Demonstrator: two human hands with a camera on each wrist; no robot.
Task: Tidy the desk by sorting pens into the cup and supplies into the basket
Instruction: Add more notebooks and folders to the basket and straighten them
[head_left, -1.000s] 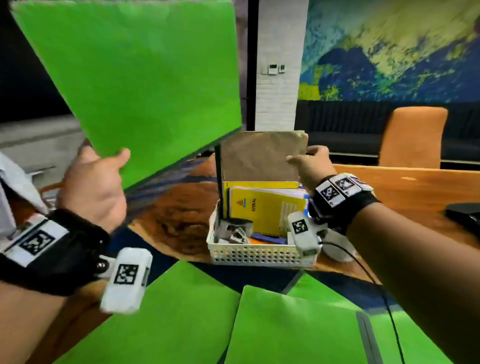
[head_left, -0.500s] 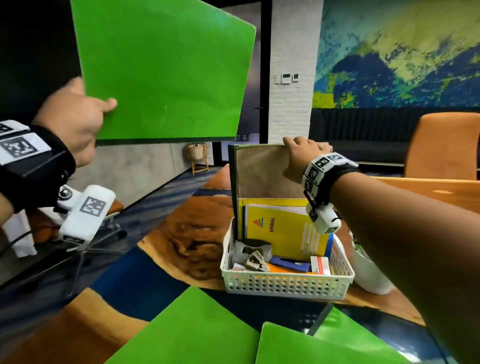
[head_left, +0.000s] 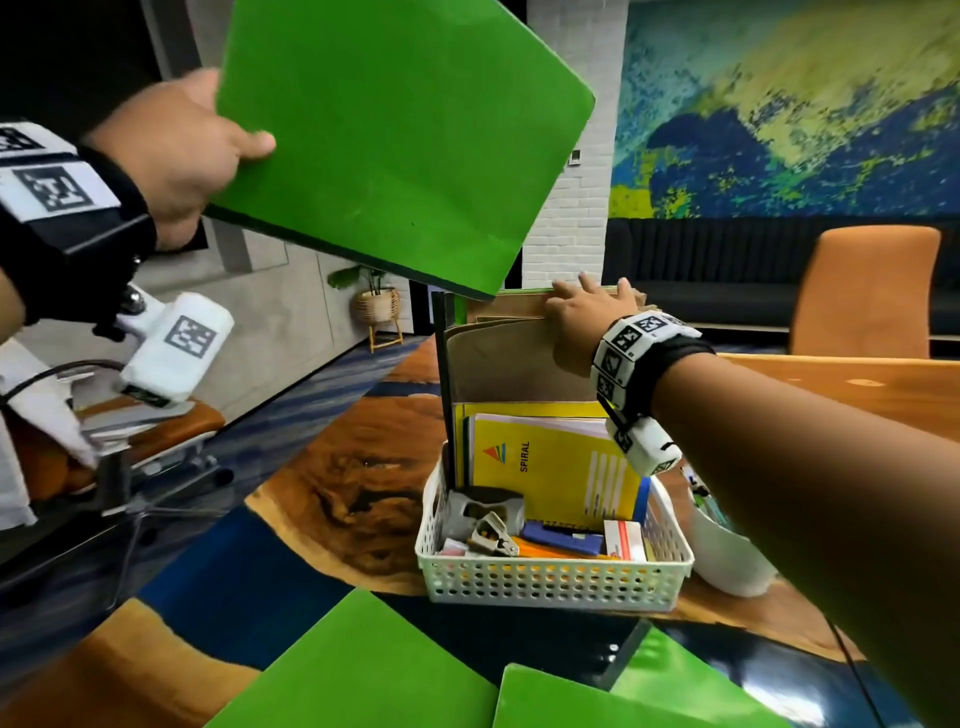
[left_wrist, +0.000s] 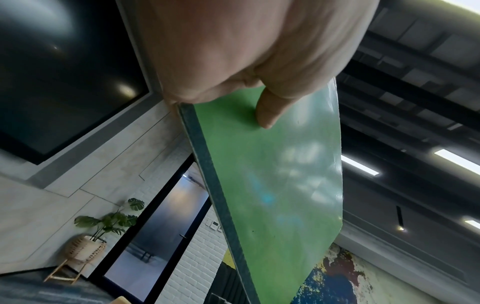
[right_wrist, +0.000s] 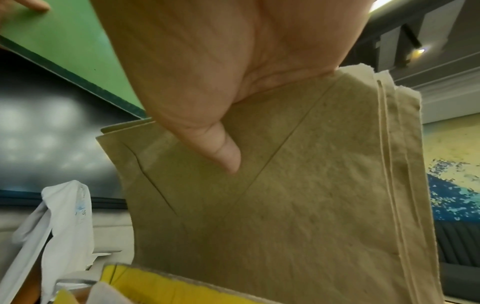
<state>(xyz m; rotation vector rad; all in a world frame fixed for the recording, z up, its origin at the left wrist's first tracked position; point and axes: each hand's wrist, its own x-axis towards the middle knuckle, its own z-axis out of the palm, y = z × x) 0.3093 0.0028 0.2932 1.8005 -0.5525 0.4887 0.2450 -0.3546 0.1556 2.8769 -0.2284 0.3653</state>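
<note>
A white perforated basket stands mid-table with a yellow spiral notebook, brown envelopes, a stapler and small supplies inside. My right hand grips the top edge of the upright brown envelopes, thumb on the front. High at the left, my left hand pinches a green folder by its corner, its lower corner hanging just above the basket's back. In the left wrist view my thumb lies on the green folder. A white cup is partly hidden behind my right forearm.
More green folders lie on the near table, one at the bottom right. An orange chair stands at the far side, an office chair at the left. A potted plant is by the wall.
My left hand has swung the green folder to the right, so its lower corner now hangs over the basket. My right hand stays on the envelopes' top edge.
</note>
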